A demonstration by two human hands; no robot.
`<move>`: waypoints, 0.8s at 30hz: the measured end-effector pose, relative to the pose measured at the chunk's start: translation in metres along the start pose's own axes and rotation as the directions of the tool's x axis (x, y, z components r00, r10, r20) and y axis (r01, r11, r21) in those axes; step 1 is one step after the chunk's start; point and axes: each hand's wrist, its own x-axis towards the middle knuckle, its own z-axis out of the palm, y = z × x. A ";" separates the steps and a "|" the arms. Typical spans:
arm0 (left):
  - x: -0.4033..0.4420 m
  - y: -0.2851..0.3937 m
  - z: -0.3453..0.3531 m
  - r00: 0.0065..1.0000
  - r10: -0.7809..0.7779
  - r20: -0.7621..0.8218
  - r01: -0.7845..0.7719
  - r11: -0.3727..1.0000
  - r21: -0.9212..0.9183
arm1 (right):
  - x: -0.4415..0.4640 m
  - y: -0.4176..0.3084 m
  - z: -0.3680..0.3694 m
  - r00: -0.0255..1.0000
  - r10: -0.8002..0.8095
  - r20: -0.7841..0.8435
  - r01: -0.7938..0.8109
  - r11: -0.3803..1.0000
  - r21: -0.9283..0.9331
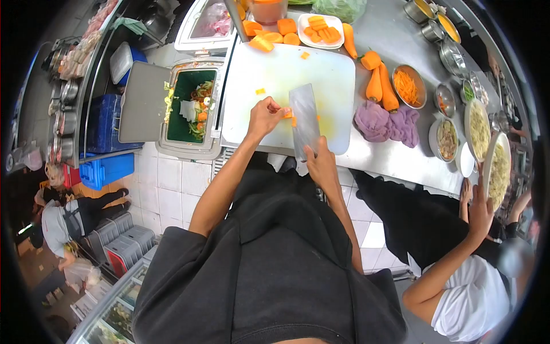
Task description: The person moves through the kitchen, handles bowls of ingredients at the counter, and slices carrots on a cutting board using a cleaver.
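Observation:
My right hand is wrapped round the handle of a cleaver, whose broad blade lies over the white cutting board. Just left of the blade, my left hand pinches a small carrot piece between thumb and fingers. Small orange bits lie close to the blade, and a loose carrot scrap sits farther left on the board. Thick carrot chunks line the board's far edge, near a white dish of cut carrot. Part of the board is hidden under the blade.
Left of the board stands an open bin with vegetable scraps. To the right are peeled carrots, a bowl of shredded carrot and a purple cloth. A co-worker at right holds a long dish.

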 end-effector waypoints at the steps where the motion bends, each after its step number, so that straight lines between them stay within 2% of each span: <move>1: 0.000 0.001 -0.001 1.000 -0.002 -0.004 0.002 1.000 0.001 | -0.004 -0.001 -0.002 1.000 0.025 -0.011 -0.025 1.000 0.018; 3: -0.001 0.004 -0.001 1.000 -0.008 -0.007 0.008 0.999 0.032 | -0.007 -0.001 -0.006 0.998 0.053 -0.020 -0.052 0.998 0.033; 5: -0.001 0.002 -0.001 1.000 0.002 0.004 -0.002 1.000 0.023 | -0.009 0.001 -0.010 0.999 0.008 -0.039 -0.003 0.994 0.109; 11: -0.003 0.007 -0.003 0.999 -0.018 0.034 0.018 1.000 0.014 | -0.005 0.009 -0.007 0.996 -0.051 -0.073 0.053 0.998 0.025; 15: 0.000 0.002 -0.001 1.000 -0.015 0.012 0.015 1.000 -0.022 | 0.001 0.008 -0.004 0.996 -0.042 -0.082 0.047 0.997 0.059; 17: 0.000 0.003 -0.002 1.000 -0.014 0.022 0.014 1.000 0.001 | 0.006 0.006 -0.005 0.999 0.046 -0.024 -0.044 0.996 0.075; 21: -0.002 0.008 -0.003 0.999 -0.026 0.028 0.025 0.999 0.037 | 0.012 0.017 -0.001 0.999 0.020 -0.030 -0.018 0.997 0.072; 24: 0.001 -0.003 0.001 0.999 0.014 0.030 -0.013 0.999 -0.030 | 0.012 0.011 -0.005 0.999 0.042 0.018 -0.044 0.982 0.183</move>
